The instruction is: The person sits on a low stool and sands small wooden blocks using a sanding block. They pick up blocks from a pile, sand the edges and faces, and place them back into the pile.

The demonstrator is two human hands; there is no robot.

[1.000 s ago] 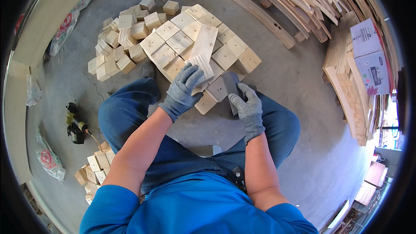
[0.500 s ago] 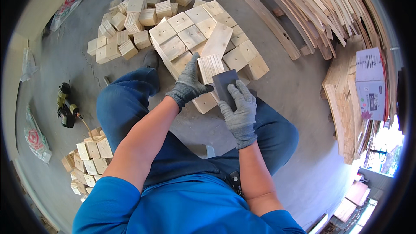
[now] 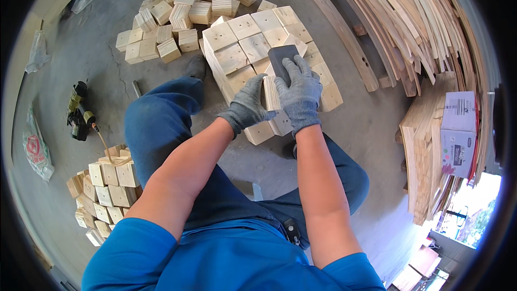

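Observation:
My left hand (image 3: 249, 105), in a grey knit glove, grips the side of a pale wooden block (image 3: 271, 95) with striped end grain. In my right hand (image 3: 299, 92), also gloved, is a dark grey rectangular sanding block (image 3: 279, 64), laid over that wooden block and covering much of it. Both hands are in front of a stack of squared wooden blocks (image 3: 232, 58) between my legs, many with a small hole in the top face. Part of a lighter wood piece (image 3: 295, 44) shows on the stack beyond the sanding block.
Loose wooden blocks (image 3: 177, 19) lie heaped at the far left. Another block pile (image 3: 110, 191) sits by my left side, near a nail gun (image 3: 79, 113) with a hose. Long boards (image 3: 388, 16) are stacked at the right, with a printed carton (image 3: 459, 134) on timber.
My right hand has pushed the sanding block forward, away from me, across the wooden block. My left hand keeps its grip. The whole view has shifted slightly.

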